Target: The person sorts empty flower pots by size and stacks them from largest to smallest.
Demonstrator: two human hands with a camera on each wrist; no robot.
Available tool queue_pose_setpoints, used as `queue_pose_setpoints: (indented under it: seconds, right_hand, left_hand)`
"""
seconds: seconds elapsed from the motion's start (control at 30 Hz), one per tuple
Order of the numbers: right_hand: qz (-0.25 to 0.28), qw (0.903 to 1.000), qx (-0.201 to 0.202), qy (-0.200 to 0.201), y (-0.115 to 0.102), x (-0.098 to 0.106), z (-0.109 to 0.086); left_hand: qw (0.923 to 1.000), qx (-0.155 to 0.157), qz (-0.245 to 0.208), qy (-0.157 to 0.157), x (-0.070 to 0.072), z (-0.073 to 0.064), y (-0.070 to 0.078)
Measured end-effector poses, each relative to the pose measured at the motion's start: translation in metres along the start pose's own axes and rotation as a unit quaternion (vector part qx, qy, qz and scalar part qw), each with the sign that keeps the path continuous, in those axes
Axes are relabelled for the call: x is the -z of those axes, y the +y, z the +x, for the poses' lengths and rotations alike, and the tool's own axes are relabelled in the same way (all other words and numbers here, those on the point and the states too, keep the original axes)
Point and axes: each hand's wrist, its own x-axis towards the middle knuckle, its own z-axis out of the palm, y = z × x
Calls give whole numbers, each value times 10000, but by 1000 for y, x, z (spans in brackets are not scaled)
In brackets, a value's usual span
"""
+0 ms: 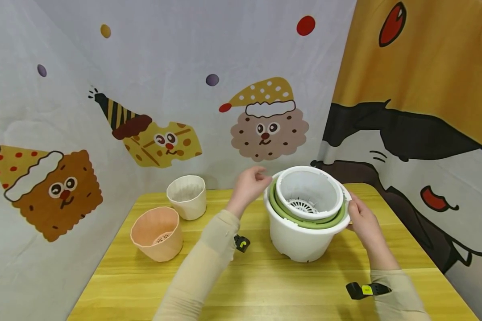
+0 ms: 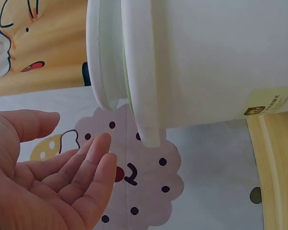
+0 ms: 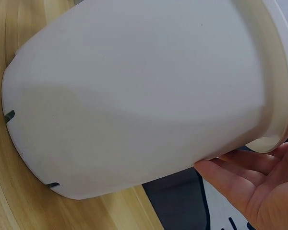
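A large white plant pot (image 1: 301, 245) stands on the table, with a green pot (image 1: 279, 208) nested in it and a smaller white pot (image 1: 309, 178) with a slotted bottom innermost. At the large pot's right side, my right hand (image 1: 363, 218) grips the rim. Its fingers (image 3: 225, 179) reach under the rim against the outer wall in the right wrist view. My left hand (image 1: 249, 185) is raised beside the left edge of the rim, holding nothing. In the left wrist view its fingers (image 2: 93, 177) are loosely bent, palm up, apart from the pots.
On the left of the wooden table (image 1: 265, 294) stand an orange pot (image 1: 162, 243) with a perforated bottom and, behind it, a cream pot (image 1: 190, 207) with a wavy rim. A printed curtain (image 1: 176, 53) hangs close behind the table and along both sides.
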Motion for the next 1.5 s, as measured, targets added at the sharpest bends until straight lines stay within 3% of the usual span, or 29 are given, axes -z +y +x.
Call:
queue_pose_setpoints:
  seconds: [0.63, 0.93, 1.5]
  right_hand:
    - [-8, 10000, -12, -25, -1, -1, 1]
    - [34, 10000, -42, -18, 0, 0, 1]
    - [36, 10000, 16, -10, 0, 0, 0]
  left_hand:
    - [9997, -212, -72, -14, 10, -13, -25]
    - [9993, 14, -363, -76, 11, -19, -38]
    - [9968, 273, -712, 235, 15, -30, -67]
